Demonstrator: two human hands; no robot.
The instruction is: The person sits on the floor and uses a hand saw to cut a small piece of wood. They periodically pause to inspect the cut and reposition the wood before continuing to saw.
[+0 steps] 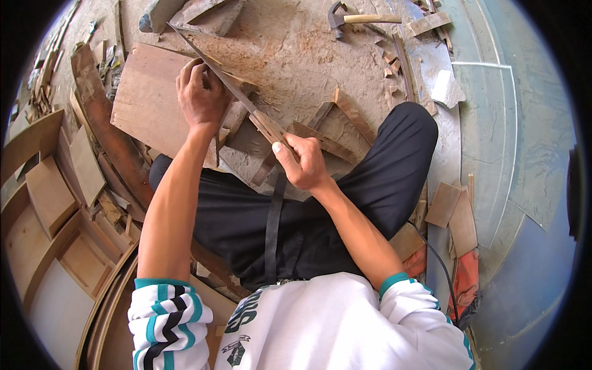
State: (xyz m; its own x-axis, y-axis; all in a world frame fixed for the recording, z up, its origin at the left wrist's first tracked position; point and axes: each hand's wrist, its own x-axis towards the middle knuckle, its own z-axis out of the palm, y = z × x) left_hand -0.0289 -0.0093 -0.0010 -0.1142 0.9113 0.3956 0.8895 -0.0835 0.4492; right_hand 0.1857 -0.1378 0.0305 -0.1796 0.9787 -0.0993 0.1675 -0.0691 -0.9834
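My right hand [302,161] is closed round the wooden handle of a handsaw [243,98], thumb lying along the top. The long tapered blade slants up and left, away from me; its teeth cannot be made out. Against the blade's left side, my left hand [202,98] rests at the right part of a reddish-brown plywood board [145,102]. Its fingers are bent and gripping there, with the thumb hidden. Beneath the blade and my left wrist, several small wood pieces show in part.
A claw hammer [364,20] lies on the dusty ground at the far side. Wood strips [354,117] cross in front of my legs. Curved wooden frames [37,216] crowd the left. To the right are a white block [447,89], glass sheets [487,135] and a black cable [441,262].
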